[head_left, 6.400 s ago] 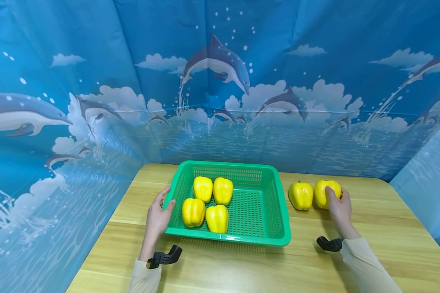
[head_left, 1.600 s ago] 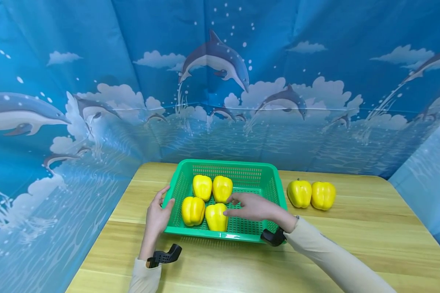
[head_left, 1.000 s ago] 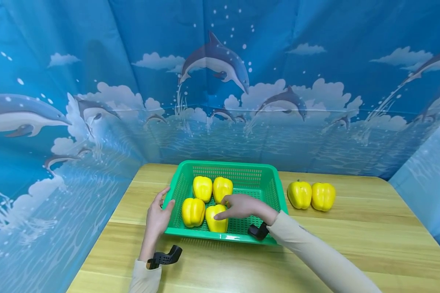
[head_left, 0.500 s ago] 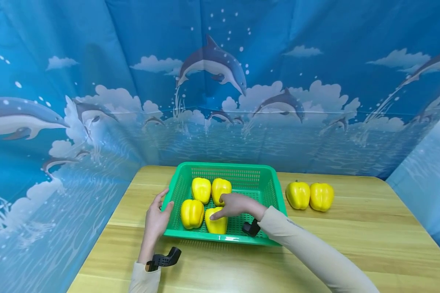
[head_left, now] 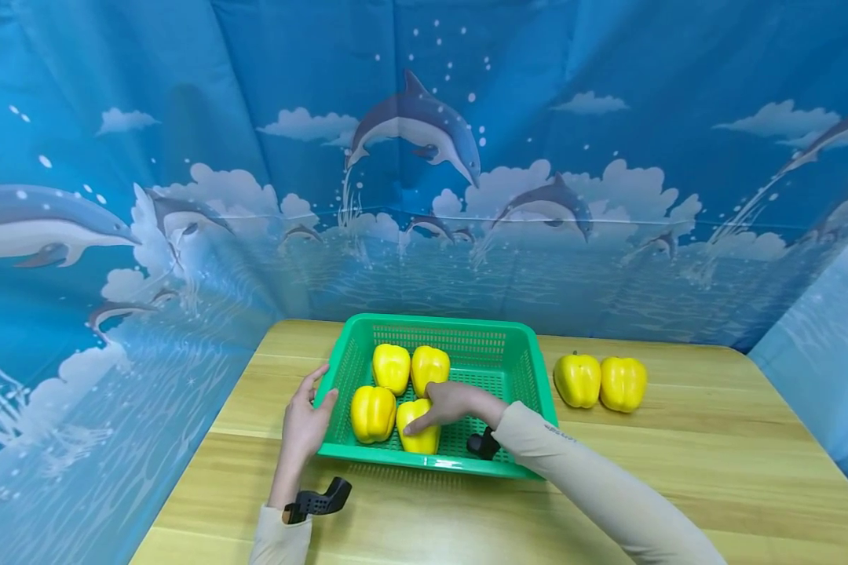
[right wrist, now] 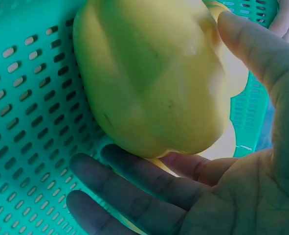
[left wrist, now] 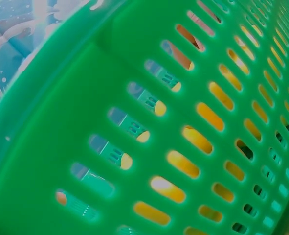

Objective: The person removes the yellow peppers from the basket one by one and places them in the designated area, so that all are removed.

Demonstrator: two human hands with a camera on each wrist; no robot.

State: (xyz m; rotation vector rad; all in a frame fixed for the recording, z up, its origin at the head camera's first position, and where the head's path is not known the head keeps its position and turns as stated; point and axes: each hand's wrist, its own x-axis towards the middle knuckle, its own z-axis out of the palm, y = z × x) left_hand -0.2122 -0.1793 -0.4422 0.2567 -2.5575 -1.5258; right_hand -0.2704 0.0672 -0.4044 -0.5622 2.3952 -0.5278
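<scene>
A green slotted plastic basket (head_left: 444, 320) holds several yellow bell peppers at its left side. My left hand (head_left: 305, 422) grips the basket's left rim, thumb on the inner side; the left wrist view looks through the slotted wall (left wrist: 76, 98). Inside the basket, my right hand (head_left: 459, 402) holds the front right bell pepper (head_left: 418, 441). In the right wrist view, the thumb lies against one side of this pepper (right wrist: 154, 78) and the fingers (right wrist: 154, 181) reach around its lower side. Another pepper (head_left: 430, 369) sits just behind it, close to the right hand.
Two more yellow bell peppers, one (head_left: 577, 380) beside the other (head_left: 623, 384), stand on the wooden table (head_left: 714, 439) right of the basket. A blue dolphin-print curtain (head_left: 424, 259) hangs behind the table. Black wrist cameras (head_left: 319, 499) stick out near both hands.
My right hand has left the far right pepper on the table, which sits slightly further left. It has moved left into the basket and closed on the front right pepper. The left hand stays put.
</scene>
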